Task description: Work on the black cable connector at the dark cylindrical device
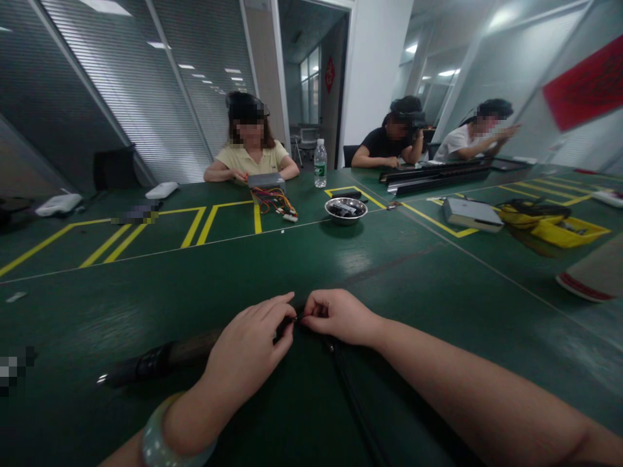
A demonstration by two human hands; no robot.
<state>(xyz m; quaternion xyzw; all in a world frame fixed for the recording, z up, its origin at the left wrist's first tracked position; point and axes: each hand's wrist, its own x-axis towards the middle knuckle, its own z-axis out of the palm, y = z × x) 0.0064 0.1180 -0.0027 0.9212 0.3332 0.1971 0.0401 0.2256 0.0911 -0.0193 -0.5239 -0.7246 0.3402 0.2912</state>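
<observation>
Just above the tabletop, my left hand (253,337) and my right hand (341,316) meet with their fingertips almost touching. The left thumb and fingers are pinched around a small dark piece with a metallic glint, mostly hidden by the fingers. My right hand is closed in a pinch at the upper end of a thin black strap (353,392), which has a shiny metal stud and runs down toward me. Under and left of my left hand lies a long dark rod-shaped object (160,360) with a brownish section and a shiny tip; its kind is unclear.
The green table (233,266) carries yellow tape lines. Ahead stand a metal bowl (346,219) of dark parts, a water bottle (320,163) and a grey box with coloured cables (272,194). At right are a silver box (472,214) and yellow tray (569,233). Several people sit opposite.
</observation>
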